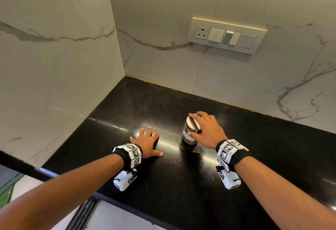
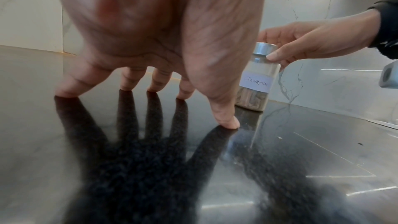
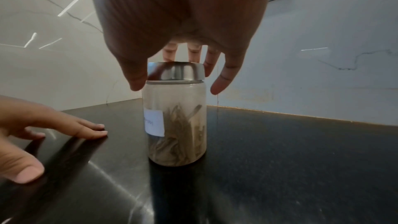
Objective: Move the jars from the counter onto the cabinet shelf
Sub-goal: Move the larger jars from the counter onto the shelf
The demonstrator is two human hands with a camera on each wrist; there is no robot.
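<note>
One glass jar with a steel lid and a white label reading "Cinnamon" stands upright on the black counter. Brown sticks fill its lower half. My right hand reaches over it from the right, fingers curled over the lid and thumb pressed on the glass just below. The right wrist view shows the jar under that hand. My left hand lies flat on the counter to the jar's left, fingers spread and holding nothing. From the left wrist view the jar stands beyond the thumb. No cabinet shelf is in view.
Marble walls meet in a corner behind the counter. A switch and socket panel is set in the back wall above the jar. The counter's front edge runs diagonally at the lower left, with the floor below it.
</note>
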